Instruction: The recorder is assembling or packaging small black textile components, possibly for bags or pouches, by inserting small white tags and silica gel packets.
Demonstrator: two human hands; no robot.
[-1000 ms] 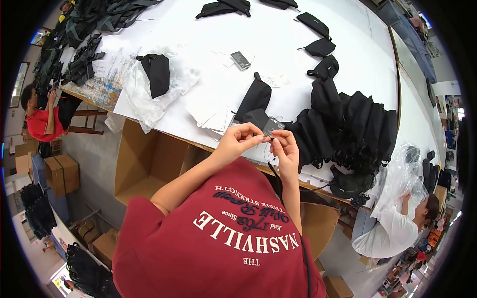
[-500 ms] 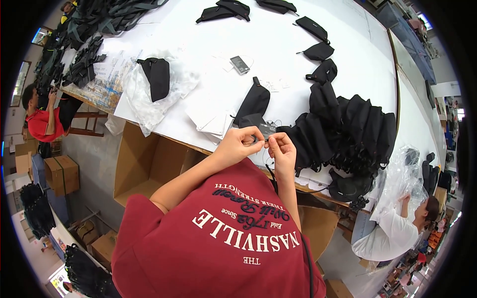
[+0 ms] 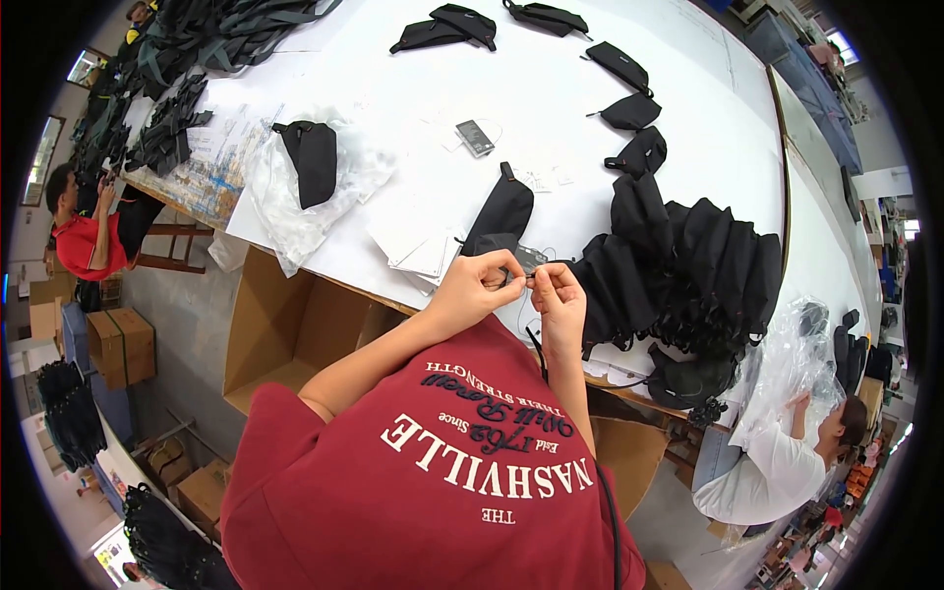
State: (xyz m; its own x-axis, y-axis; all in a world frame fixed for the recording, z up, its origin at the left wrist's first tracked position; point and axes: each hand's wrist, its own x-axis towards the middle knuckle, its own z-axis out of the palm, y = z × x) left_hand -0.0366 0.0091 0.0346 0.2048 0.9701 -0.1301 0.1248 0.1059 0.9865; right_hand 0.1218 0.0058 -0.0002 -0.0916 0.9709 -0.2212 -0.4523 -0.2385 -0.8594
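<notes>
Over the table's near edge, my left hand (image 3: 482, 287) and my right hand (image 3: 559, 303) meet fingertip to fingertip, both pinched. Between them is a thin black cord (image 3: 530, 276), mostly covered by the fingers. Just beyond the fingertips lies a dark hang tag (image 3: 532, 258) with thin string loops. A black pouch (image 3: 501, 212) lies on the table right past my left hand, its near end partly hidden by that hand. White cards (image 3: 418, 246) are stacked to the left of the pouch.
Many black pouches (image 3: 688, 265) are heaped to the right, and several more curve along the white table (image 3: 393, 108). Another dark tag (image 3: 475, 138) lies mid-table. Left, a pouch (image 3: 313, 162) rests on clear plastic (image 3: 280, 216). A cardboard box (image 3: 285, 324) stands below the edge. A co-worker (image 3: 777, 462) sits at right.
My hands stay pinched together in nearly the same place, with only slight finger movement. The dark tag beyond them has shifted a little. The view has moved slightly.
</notes>
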